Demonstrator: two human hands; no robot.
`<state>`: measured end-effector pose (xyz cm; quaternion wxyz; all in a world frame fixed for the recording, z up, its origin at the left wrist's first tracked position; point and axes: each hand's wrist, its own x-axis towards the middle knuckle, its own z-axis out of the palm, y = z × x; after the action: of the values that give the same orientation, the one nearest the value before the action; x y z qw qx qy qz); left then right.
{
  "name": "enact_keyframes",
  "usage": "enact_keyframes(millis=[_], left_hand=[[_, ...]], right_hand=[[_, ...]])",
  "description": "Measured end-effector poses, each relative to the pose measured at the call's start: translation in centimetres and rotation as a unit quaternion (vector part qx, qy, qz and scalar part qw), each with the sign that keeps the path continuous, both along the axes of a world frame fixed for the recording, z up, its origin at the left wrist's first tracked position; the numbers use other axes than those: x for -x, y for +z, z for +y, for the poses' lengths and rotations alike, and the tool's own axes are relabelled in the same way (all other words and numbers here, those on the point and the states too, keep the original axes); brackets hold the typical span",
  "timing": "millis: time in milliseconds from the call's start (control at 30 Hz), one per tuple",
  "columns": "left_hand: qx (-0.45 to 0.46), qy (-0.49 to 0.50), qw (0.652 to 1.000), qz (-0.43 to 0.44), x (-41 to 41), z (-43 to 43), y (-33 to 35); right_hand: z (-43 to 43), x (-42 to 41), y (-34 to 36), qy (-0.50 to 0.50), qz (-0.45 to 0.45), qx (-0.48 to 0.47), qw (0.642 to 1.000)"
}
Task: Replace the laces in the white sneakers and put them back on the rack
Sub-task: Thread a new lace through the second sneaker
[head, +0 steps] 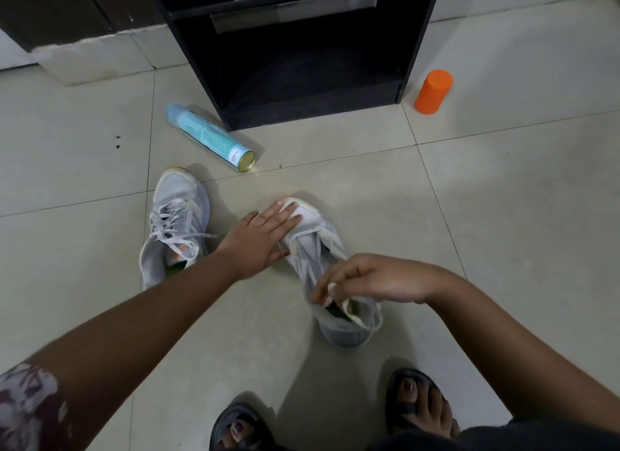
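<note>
Two white sneakers stand on the tiled floor, toes pointing away from me. The left sneaker [174, 229] is laced and untouched. My left hand [258, 239] lies flat with straight fingers on the toe of the right sneaker [315, 225]. My right hand [365, 279] hovers over that shoe's opening and pinches a white lace [355, 313], whose loose loops hang by the heel. The black shoe rack [302, 54] stands just beyond the shoes, its lower shelf dark and bare.
A light-blue spray can [209, 136] lies on its side left of the rack. An orange cap [432, 91] stands upright at the rack's right. My feet in black sandals [416, 403] are at the bottom edge. A dark cabinet [67, 7] fills the far left.
</note>
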<state>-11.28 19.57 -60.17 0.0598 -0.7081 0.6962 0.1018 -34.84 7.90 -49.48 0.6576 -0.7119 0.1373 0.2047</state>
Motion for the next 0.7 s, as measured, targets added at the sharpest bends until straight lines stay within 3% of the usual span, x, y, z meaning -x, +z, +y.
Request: enact_keyframes(millis=[100, 167, 233, 333, 400, 533, 700], left_hand=[[0.08, 0.155, 0.969, 0.173, 3.4, 1.5, 1.2], [0.12, 0.225, 0.924, 0.286, 6.2, 2.8, 2.0], [0.093, 0.249, 0.907, 0.326, 8.6, 3.6, 3.0], [0.025, 0.26, 0.911, 0.321, 10.4, 3.1, 3.3], [0.029, 0.261, 0.915, 0.307, 10.2, 1.9, 3.6], [0.033, 0.252, 0.933, 0.257, 8.1, 0.4, 3.9], [0.02, 0.144, 0.981, 0.125, 6.2, -0.3, 4.6]], right_hand=[[-0.9, 1.0, 0.4, 0.03, 0.0, -0.01, 1.0], [-1.8, 1.5, 0.9, -0.026, 0.013, -0.014, 0.999], [-2.4, 1.6, 0.3, -0.107, 0.049, 0.052, 0.992], [-1.8, 1.0, -1.2, -0.134, 0.12, 0.155, 0.971], [-0.7, 0.4, -2.1, -0.159, 0.121, 0.181, 0.963], [0.0, -0.6, -2.9, -0.317, 0.036, 0.088, 0.944], [-0.3, -1.6, -0.2, -0.327, -0.04, 0.021, 0.944]])
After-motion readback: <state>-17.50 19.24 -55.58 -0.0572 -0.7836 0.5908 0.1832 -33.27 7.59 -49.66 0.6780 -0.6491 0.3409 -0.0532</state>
